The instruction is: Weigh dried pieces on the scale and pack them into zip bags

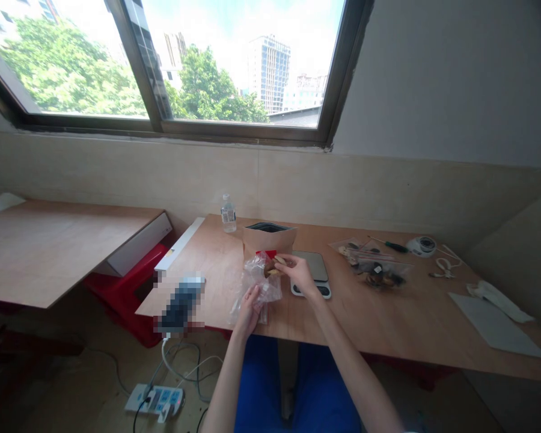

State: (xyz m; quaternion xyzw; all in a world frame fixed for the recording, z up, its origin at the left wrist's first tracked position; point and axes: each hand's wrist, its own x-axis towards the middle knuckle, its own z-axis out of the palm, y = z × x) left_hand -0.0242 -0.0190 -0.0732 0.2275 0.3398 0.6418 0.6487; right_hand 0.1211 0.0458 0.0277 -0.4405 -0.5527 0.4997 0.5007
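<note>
- Near the front edge of the surface [365, 322], the left hand [251, 305] has its fingers closed on the lower part of a clear plastic bag [247, 287], which is crumpled and upright.
- At the mouth of that bag, the right hand [299, 273] has its fingers nearly together, pinching light tan pieces [280, 261]; more brown contents show just below, and whether those touch the fingers is too small to tell.
- Just behind the bag stands a brown paper pouch [269, 239], its top gaping open.
- To the right of the pouch lies a white scale [313, 266] with a grey plate, partly covered by the right hand.
- Behind and left of the pouch, a clear bottle [228, 215] stands upright.
- Right of the scale and apart from it, two clear bags of dark and pale pieces [381, 278] lie close together.
- Beyond them are a green-handled screwdriver [395, 247], a round white device [421, 246] and a coiled white cable [443, 269].
- On the left corner lies a dark device [180, 305], blurred out, with a white cord [165, 349] hanging from its near end.
</note>
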